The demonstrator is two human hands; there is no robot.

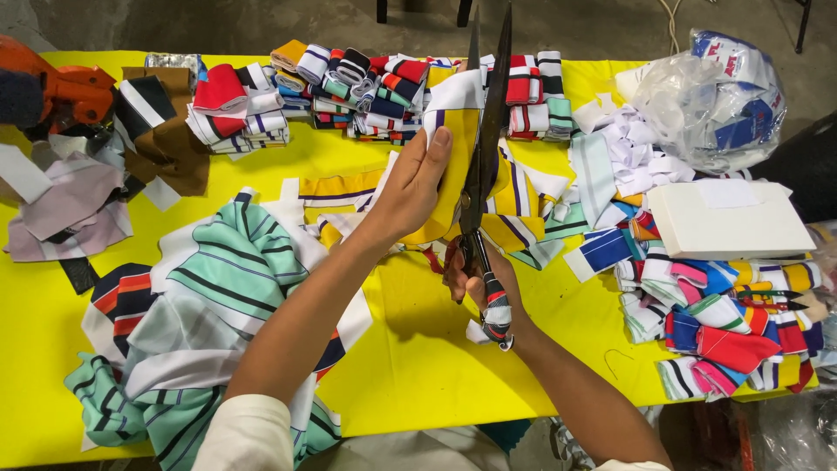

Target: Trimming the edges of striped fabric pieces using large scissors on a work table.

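My left hand [417, 181] holds up a yellow and white striped fabric piece [455, 113] over the middle of the yellow table [418, 349]. My right hand [481, 277] grips the wrapped handles of large black scissors [485, 131]. Their blades point away from me, slightly apart, and lie against the right edge of the held fabric. More yellow striped pieces [523, 201] lie beneath the hands.
Folded striped collars are stacked at the back [366, 87] and at the right [732, 323]. A mint striped cloth pile [209, 296] lies at the left, a white box [728, 220] and a clear plastic bag [711, 92] at the right, an orange tool [61, 87] far left.
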